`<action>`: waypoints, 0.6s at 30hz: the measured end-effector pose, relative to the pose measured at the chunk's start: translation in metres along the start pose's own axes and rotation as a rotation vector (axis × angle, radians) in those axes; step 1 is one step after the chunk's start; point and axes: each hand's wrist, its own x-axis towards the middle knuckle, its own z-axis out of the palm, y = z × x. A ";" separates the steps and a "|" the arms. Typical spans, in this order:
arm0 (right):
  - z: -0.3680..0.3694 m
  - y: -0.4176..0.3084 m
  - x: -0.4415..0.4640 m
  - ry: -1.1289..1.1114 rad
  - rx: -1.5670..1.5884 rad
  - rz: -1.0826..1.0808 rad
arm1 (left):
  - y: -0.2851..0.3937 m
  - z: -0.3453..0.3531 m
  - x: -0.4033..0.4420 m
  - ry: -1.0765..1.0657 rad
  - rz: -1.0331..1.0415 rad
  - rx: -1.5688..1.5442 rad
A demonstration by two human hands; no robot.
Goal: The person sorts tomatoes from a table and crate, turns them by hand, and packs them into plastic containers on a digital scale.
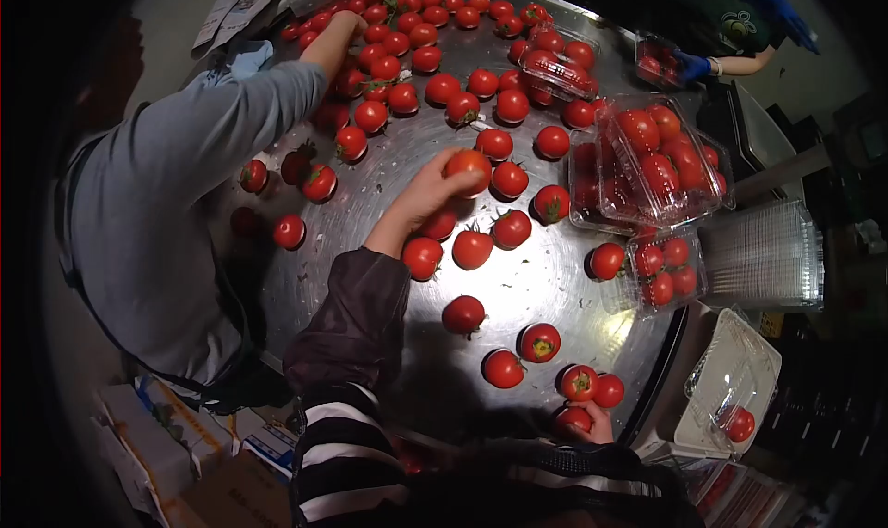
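My left hand point(427, 193) reaches over the middle of the round metal table point(513, 278), its fingers closed around a tomato point(470, 169). Several loose tomatoes point(473, 249) lie around and just below that wrist. Down at the table's near right edge, my right hand point(599, 424) grips another tomato point(572, 421). Beside it rest two more, one with its green stem end point(579, 381) facing up. Between the hands sit a few single tomatoes point(503, 368). Part of the right hand's fingers is hidden.
Clear plastic boxes of tomatoes point(657, 163) are piled on the right, with stacked lids or trays point(763, 255) beside them. A scale with a plastic box point(731, 380) stands lower right. A co-worker in grey point(157, 177) reaches across from the left; another person's blue glove point(692, 67) holds a box.
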 end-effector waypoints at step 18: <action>0.003 -0.006 -0.006 0.024 -0.008 0.115 | -0.030 -0.052 0.086 -0.351 0.044 0.462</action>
